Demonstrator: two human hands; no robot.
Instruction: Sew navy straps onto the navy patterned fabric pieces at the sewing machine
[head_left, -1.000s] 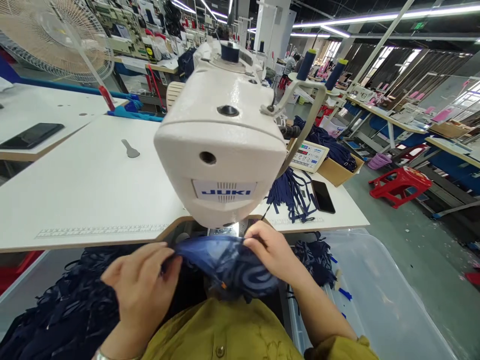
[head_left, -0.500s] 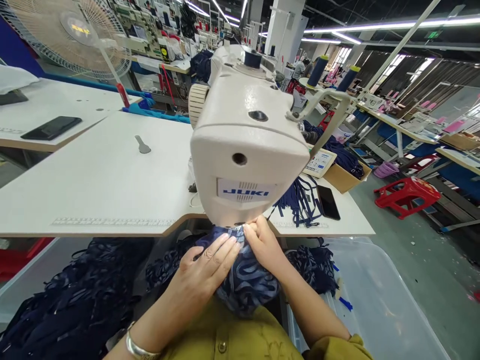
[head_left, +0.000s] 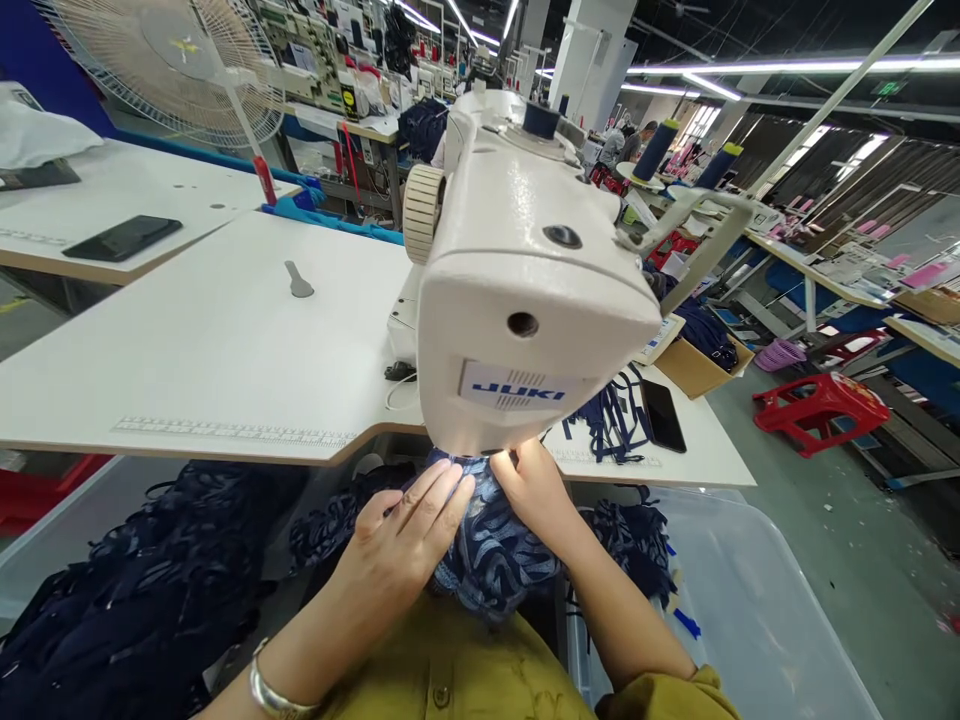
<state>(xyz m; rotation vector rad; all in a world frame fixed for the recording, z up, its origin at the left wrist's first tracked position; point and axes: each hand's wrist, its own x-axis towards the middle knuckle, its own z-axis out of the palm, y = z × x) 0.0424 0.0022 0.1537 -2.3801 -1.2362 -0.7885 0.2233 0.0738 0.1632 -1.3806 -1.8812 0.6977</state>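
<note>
Cloth (head_left: 495, 560) meets the sewing machine (head_left: 480, 290), seemingly part-done. Left hand (head_left: 411, 525) lies flat on it; right hand (head_left: 534, 492) curls, grip unclear.

fabric (head_left: 495, 560): navy, seemingly paler blue swirls | sewing machine (head_left: 540, 290): off-white, blue lettering (head_left: 517, 391) | shirt (head_left: 420, 660): olive | stool (head_left: 825, 405): red

Two hands (head_left: 409, 535) (head_left: 536, 495), one bracelet (head_left: 268, 690), two phones (head_left: 124, 238) (head_left: 663, 417)

Looking like a garment-sewing workshop, showing a sewing machine (head_left: 517, 290) near, thread cones (head_left: 655, 151) to its right, worktables (head_left: 811, 267) at far right and heaped dark fabric (head_left: 142, 585) near left.
</note>
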